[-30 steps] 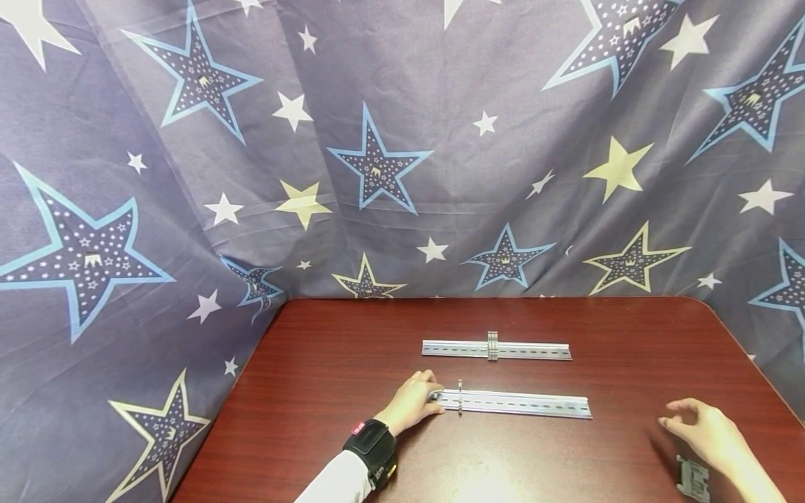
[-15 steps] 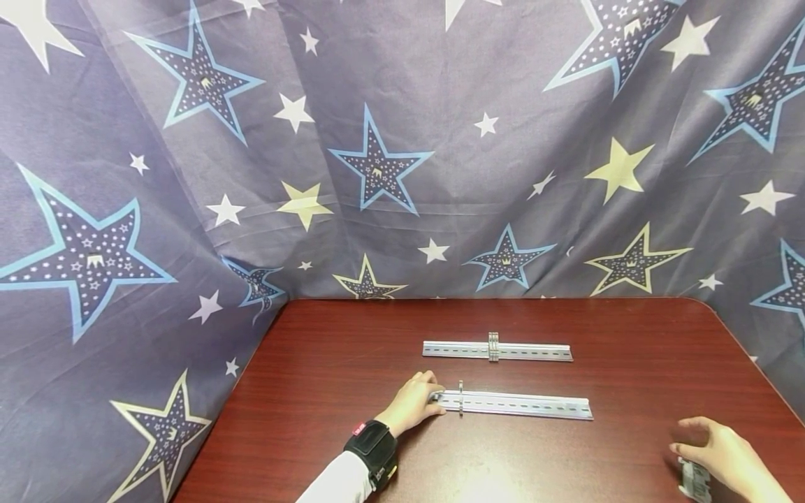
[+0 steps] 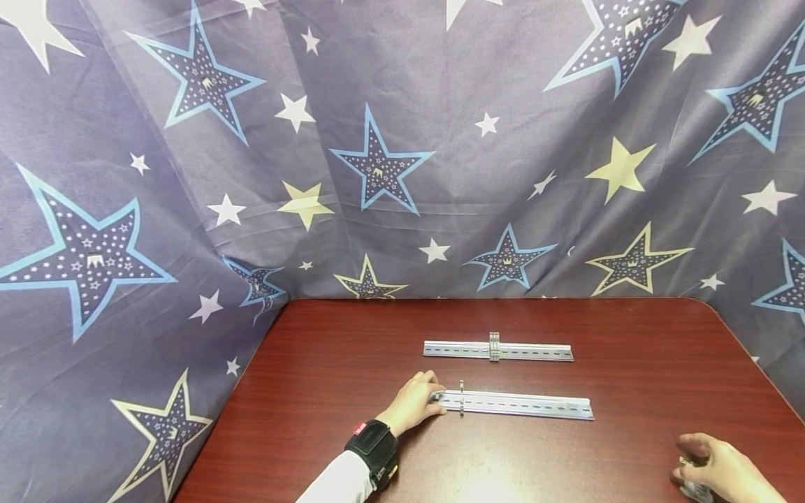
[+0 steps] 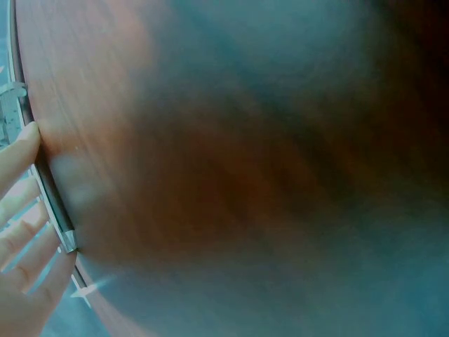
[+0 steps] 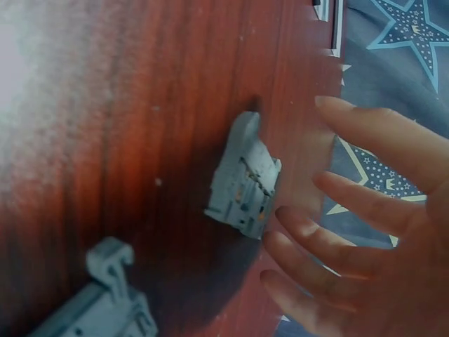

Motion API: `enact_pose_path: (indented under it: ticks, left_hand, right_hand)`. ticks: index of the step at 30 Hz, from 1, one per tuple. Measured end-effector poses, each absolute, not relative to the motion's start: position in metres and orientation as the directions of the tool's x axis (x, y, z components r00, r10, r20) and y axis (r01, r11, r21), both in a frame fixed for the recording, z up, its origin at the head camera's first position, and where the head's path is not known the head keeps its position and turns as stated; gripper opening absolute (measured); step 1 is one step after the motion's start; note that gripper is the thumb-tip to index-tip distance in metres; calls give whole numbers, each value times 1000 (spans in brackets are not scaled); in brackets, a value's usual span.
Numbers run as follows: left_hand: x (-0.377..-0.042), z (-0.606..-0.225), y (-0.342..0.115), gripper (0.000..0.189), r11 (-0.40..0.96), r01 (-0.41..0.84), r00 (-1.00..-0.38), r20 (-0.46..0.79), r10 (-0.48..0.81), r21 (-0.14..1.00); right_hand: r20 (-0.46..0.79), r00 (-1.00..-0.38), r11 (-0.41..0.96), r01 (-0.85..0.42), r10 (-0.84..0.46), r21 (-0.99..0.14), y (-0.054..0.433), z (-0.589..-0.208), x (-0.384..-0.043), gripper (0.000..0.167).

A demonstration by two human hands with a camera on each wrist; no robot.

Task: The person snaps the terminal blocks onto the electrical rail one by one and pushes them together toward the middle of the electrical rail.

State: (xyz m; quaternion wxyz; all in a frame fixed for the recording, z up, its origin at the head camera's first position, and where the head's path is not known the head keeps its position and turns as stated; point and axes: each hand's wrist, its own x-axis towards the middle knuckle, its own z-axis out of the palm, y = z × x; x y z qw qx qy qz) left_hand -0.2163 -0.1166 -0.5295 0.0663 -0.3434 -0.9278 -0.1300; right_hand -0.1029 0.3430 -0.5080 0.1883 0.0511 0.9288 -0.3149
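In the head view my left hand [image 3: 411, 404] grips the left end of the nearer slotted metal DIN rail [image 3: 528, 404]. Thumb and fingers lie on opposite sides of that rail in the left wrist view. Just right of the hand, a thin grey terminal block [image 3: 462, 397] stands across the rail. At the table's right front, my right hand [image 3: 729, 471] hovers with parted fingers over a grey terminal block [image 3: 694, 491], partly hiding it. The right wrist view has one grey terminal block [image 5: 245, 179] close by the fingertips and a second grey block [image 5: 105, 309] lower left.
Behind the nearer rail lies another DIN rail [image 3: 534, 352], with several thin blocks [image 3: 494, 346] clipped together near its middle. The reddish-brown table [image 3: 352, 335] ends at the back against a star-patterned cloth [image 3: 428, 181].
My right hand has moved toward the front and slightly right, down over the grey terminal block, which it now partly covers. The left hand stays on the rail.
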Motion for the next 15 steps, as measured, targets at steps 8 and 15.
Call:
enact_pose_path:
  ticks: [8,15]
  left_hand:
    - [-216,-529,-116,23,728,653,-757,214,617,209]
    - [-215,-528,-116,23,724,658,-752,217,622,205]
  right_hand:
    - [-328,-944,846,141,-42,-514,344,-518,-102,57]
    - [-275,-959,871,75,-71,-486,341,-516,-98,44]
